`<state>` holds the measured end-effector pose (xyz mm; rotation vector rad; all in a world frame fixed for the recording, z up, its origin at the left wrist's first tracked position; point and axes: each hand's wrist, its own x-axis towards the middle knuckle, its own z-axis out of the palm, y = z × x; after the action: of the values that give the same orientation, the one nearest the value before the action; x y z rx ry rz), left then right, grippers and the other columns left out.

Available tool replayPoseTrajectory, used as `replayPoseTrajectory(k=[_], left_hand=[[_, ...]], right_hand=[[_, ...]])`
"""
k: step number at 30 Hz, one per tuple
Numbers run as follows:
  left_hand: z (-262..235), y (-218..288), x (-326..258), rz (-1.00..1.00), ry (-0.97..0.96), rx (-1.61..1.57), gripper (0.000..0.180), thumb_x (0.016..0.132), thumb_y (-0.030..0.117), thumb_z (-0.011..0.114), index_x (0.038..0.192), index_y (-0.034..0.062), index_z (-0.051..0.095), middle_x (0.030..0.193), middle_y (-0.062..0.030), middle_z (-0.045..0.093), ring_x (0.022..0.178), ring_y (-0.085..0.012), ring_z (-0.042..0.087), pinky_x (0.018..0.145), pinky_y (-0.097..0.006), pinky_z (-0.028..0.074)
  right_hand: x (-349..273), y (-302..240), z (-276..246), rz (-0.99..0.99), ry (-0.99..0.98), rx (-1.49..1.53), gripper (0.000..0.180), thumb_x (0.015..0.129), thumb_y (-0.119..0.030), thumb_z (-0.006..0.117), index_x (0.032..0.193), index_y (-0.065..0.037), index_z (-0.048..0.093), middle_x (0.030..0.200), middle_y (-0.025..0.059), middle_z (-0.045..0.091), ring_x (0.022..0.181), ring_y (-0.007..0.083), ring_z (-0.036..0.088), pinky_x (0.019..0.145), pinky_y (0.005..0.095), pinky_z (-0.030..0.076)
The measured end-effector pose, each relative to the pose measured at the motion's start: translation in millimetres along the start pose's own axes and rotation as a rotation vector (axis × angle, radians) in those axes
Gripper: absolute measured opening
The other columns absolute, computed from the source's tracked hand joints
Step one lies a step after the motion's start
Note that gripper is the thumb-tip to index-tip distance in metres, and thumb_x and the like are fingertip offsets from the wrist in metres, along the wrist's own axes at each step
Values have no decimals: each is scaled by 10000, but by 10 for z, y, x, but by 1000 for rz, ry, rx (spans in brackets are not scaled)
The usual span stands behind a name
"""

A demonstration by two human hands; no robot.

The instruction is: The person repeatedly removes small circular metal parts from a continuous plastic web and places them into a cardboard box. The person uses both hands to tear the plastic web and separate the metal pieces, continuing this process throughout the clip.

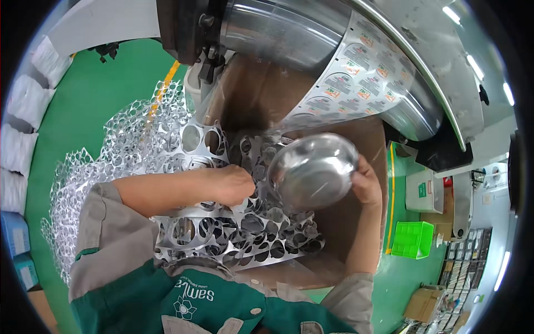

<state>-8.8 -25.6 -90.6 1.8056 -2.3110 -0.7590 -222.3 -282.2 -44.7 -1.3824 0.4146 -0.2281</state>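
Note:
My right hand [367, 182] grips the rim of a shiny round metal bowl [312, 173], its hollow side facing up toward me. The bowl is slightly blurred and tilted above a large cardboard box [356, 139]. My left hand [231, 185] is closed in a fist over silvery foil scrap [192, 231] punched with round holes. Whatever its curled fingers hold is hidden. Strips of this scrap lie in the box and spill over its left side, some of them under my left forearm.
Metal rollers [283, 28] and a printed foil web [356, 78] hang over the box's far side. A big heap of punched scrap [133, 133] covers the green floor at left. White sacks [19, 145] line the left edge; a bright green crate [412, 239] stands at right.

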Motion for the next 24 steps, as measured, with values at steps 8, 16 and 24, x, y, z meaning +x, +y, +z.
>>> replayPoseTrajectory(k=[8, 16, 24], left_hand=[[-24, 13, 90, 23, 44, -1, 151, 675, 90, 572, 623, -49, 600, 647, -213, 592, 648, -373, 606, 587, -428, 490], [48, -58, 75, -128, -32, 234, 200, 767, 210, 584, 713, 18, 594, 811, -119, 573, 800, -281, 562, 607, -388, 486], [-65, 68, 135, 103, -50, 14, 146, 686, 34, 567, 821, 15, 514, 834, -102, 514, 805, -281, 497, 706, -374, 439]], right_hand=[[829, 2177, -1076, 512, 635, -517, 567, 772, -398, 647, 1174, -15, 533, 1088, 149, 587, 1006, 254, 547, 842, 396, 424], [552, 632, -230, 139, -19, -1071, 476, 733, -298, 690, 1041, 32, 536, 983, 184, 617, 890, 253, 609, 757, 336, 476], [554, 2190, -829, 186, 63, 281, 654, 755, -370, 671, 1220, 28, 443, 1171, 163, 539, 1034, 258, 555, 912, 364, 432]])
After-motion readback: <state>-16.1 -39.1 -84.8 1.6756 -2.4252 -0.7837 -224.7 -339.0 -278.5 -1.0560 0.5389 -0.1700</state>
